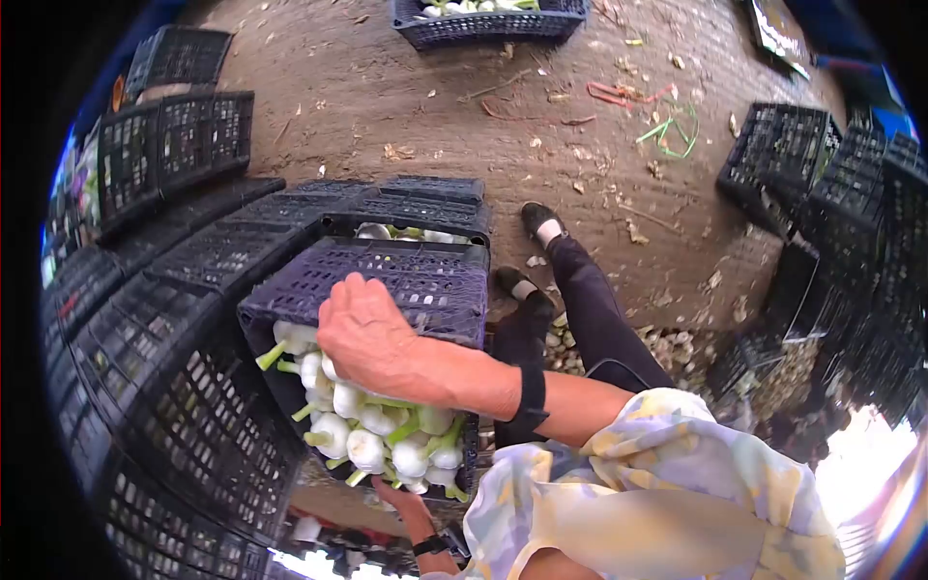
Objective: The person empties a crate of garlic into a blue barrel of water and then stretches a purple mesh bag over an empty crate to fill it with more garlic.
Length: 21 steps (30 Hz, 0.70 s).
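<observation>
A dark purple plastic crate [406,280] is full of white garlic bulbs [372,435] with short green stems. It sits at an angle against a stack of black crates. My right hand [362,324] is closed over its upper rim, knuckles up, with the wrist above the bulbs. On the opposite side, low in the view, my left hand [398,498] grips the crate's lower edge; its fingertips are hidden behind crate and bulbs. More bulbs show in another crate [474,228] just beyond the purple one.
Black crates [193,387] are stacked along the left. Another stack [831,222] stands at right. A crate with garlic [493,27] lies on the floor at the top. Green strapping [672,130], red strapping [623,94] and dry husks litter the floor. Loose bulbs [667,348] lie by my legs.
</observation>
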Available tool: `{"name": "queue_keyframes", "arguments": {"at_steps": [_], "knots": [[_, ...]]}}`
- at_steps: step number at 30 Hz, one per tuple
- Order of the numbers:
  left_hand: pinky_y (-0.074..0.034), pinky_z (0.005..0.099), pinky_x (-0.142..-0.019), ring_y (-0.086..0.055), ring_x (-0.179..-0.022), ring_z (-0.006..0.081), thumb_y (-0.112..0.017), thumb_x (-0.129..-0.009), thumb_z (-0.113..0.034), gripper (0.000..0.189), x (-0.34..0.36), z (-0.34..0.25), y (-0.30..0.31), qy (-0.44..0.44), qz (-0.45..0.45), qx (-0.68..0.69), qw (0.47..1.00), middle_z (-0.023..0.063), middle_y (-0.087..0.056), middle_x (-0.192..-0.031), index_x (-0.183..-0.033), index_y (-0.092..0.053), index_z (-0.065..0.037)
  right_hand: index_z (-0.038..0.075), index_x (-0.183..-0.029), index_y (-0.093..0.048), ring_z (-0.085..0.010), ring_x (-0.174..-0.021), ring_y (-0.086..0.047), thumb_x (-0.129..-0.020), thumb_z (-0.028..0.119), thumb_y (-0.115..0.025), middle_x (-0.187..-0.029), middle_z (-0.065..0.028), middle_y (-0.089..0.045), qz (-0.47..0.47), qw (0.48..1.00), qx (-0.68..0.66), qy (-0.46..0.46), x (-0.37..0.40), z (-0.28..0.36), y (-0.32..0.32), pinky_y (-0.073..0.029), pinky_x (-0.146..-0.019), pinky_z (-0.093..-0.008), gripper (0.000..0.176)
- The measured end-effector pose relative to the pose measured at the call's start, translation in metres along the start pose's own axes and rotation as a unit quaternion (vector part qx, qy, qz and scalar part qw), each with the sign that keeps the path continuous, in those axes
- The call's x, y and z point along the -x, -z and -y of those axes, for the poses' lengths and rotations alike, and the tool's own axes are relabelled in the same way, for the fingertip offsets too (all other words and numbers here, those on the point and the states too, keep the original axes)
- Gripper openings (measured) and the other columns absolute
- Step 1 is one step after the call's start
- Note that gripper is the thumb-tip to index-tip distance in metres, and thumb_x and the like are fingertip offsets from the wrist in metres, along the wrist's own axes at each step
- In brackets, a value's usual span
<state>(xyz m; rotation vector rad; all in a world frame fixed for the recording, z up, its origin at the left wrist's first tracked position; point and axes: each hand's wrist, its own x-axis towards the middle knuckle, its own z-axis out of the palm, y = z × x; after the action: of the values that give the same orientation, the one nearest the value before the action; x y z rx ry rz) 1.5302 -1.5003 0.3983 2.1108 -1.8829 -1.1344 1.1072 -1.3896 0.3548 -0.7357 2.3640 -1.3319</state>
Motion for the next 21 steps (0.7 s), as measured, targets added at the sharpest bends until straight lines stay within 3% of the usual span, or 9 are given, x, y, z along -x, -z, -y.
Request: {"name": "queue_keyframes", "arguments": {"at_steps": [2,5,6,7,9,14,17,19,21], "knots": [[-0.041,0.0371,-0.090,-0.051,-0.104,0.0206,-0.039,-0.090,-0.040,0.045,-0.002,-0.021,-0.009,0.134,0.030,0.163,0.977,0.0055,-0.052,-0.116,-0.117,-0.049,-0.006,-0.003,-0.071,-0.064,-0.0255,-0.070,-0.051,-0.058,0.014,-0.061,-0.069,-0.0137,-0.056,0.007,1.000,0.019,-0.008,-0.001,-0.002,0.007,-0.036,-0.054,-0.0367,0.022],[-0.042,0.0378,-0.090,-0.051,-0.104,0.0205,-0.039,-0.089,-0.040,0.044,0.013,-0.056,-0.035,0.155,0.072,0.162,0.972,0.0056,-0.052,-0.116,-0.118,-0.049,-0.008,0.001,-0.069,-0.066,-0.0251,-0.071,-0.050,-0.059,0.015,-0.062,-0.066,-0.0114,-0.057,-0.002,1.000,-0.002,-0.004,-0.002,-0.009,0.011,-0.036,-0.052,-0.0360,0.018],[-0.042,0.0390,-0.090,-0.052,-0.105,0.0213,-0.040,-0.089,-0.039,0.044,0.003,-0.042,-0.027,0.167,0.047,0.121,0.977,0.0064,-0.054,-0.114,-0.117,-0.050,-0.007,0.005,-0.065,-0.067,-0.0255,-0.071,-0.053,-0.057,0.016,-0.063,-0.065,-0.0109,-0.059,-0.027,1.000,0.000,-0.011,-0.005,-0.012,0.013,-0.038,-0.050,-0.0364,0.015],[-0.041,0.0399,-0.091,-0.052,-0.107,0.0221,-0.043,-0.088,-0.040,0.045,0.001,-0.049,-0.038,0.239,0.012,0.184,0.953,0.0068,-0.054,-0.117,-0.116,-0.051,-0.006,0.005,-0.065,-0.067,-0.0255,-0.071,-0.053,-0.057,0.016,-0.063,-0.065,-0.0109,-0.059,-0.036,0.999,-0.001,-0.017,-0.006,-0.010,0.020,-0.038,-0.050,-0.0364,0.015],[-0.041,0.0402,-0.092,-0.051,-0.108,0.0228,-0.045,-0.087,-0.041,0.047,0.002,-0.053,-0.025,0.200,0.012,0.166,0.965,0.0074,-0.053,-0.121,-0.116,-0.051,-0.005,-0.004,-0.069,-0.064,-0.0293,-0.070,-0.052,-0.055,0.012,-0.061,-0.067,-0.0172,-0.057,0.086,0.995,-0.052,-0.021,-0.006,-0.006,0.030,-0.041,-0.054,-0.0397,0.021],[-0.040,0.0406,-0.093,-0.051,-0.109,0.0239,-0.044,-0.086,-0.042,0.051,-0.048,-0.058,-0.014,0.178,0.024,0.174,0.968,0.0089,-0.052,-0.123,-0.119,-0.049,-0.004,-0.004,-0.068,-0.061,-0.0308,-0.069,-0.054,-0.056,0.013,-0.058,-0.070,-0.0190,-0.057,0.000,0.998,-0.023,-0.059,-0.001,-0.014,0.028,-0.043,-0.056,-0.0403,0.021],[-0.039,0.0415,-0.094,-0.050,-0.110,0.0249,-0.043,-0.087,-0.044,0.054,-0.073,-0.045,-0.004,0.205,0.021,0.214,0.955,0.0103,-0.051,-0.124,-0.122,-0.047,-0.002,-0.005,-0.070,-0.060,-0.0308,-0.068,-0.053,-0.058,0.013,-0.057,-0.071,-0.0189,-0.057,0.026,0.999,-0.021,-0.040,-0.011,-0.013,0.031,-0.043,-0.056,-0.0402,0.022],[-0.039,0.0424,-0.094,-0.050,-0.111,0.0259,-0.043,-0.088,-0.046,0.055,-0.069,-0.046,-0.006,0.204,-0.033,0.170,0.964,0.0089,-0.050,-0.125,-0.123,-0.046,-0.004,-0.002,-0.071,-0.061,-0.0318,-0.074,-0.057,-0.061,0.015,-0.058,-0.076,-0.0181,-0.059,0.072,0.996,-0.026,-0.056,-0.019,-0.021,0.042,-0.046,-0.060,-0.0400,0.020],[-0.039,0.0435,-0.094,-0.049,-0.112,0.0270,-0.044,-0.088,-0.048,0.056,-0.066,-0.046,-0.005,0.212,-0.016,0.185,0.960,0.0083,-0.051,-0.125,-0.124,-0.046,-0.005,0.000,-0.073,-0.066,-0.0312,-0.080,-0.060,-0.059,0.013,-0.062,-0.076,-0.0178,-0.062,0.240,0.934,-0.238,-0.114,-0.020,-0.057,0.068,-0.048,-0.065,-0.0426,0.020]]}}
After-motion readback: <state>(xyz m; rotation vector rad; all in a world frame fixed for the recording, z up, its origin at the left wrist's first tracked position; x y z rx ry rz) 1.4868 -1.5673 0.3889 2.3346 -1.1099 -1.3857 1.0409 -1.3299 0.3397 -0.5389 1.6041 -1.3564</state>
